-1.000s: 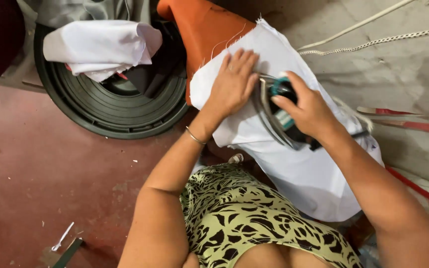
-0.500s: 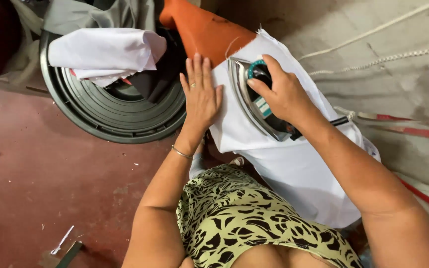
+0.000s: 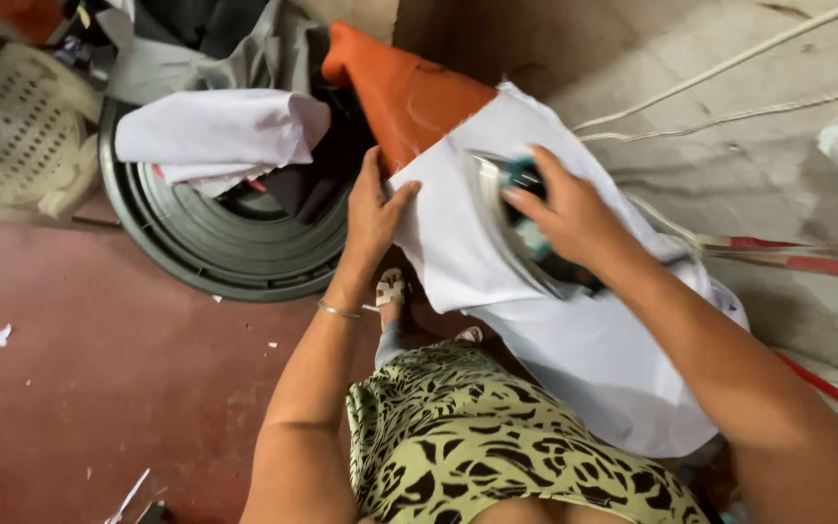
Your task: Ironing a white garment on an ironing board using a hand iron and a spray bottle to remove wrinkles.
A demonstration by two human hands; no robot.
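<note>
A white cloth (image 3: pixel 584 359) lies spread over the narrow orange ironing board (image 3: pixel 409 92). My right hand (image 3: pixel 564 209) grips the teal handle of an electric iron (image 3: pixel 511 233) that rests on the cloth near the board's tip. My left hand (image 3: pixel 372 213) lies flat with fingers together on the cloth's left edge, pressing it against the board's side. A thin bangle circles my left wrist.
A dark round tub (image 3: pixel 215 243) full of clothes, with a folded white garment (image 3: pixel 215 136) on top, stands left of the board. A pale plastic chair (image 3: pixel 12 136) sits at far left. White cords (image 3: pixel 729 92) cross the grey surface at right. Red floor below.
The iron and my right hand have slid up the cloth toward the board's tip. My left hand has shifted from the cloth's top to its left edge.
</note>
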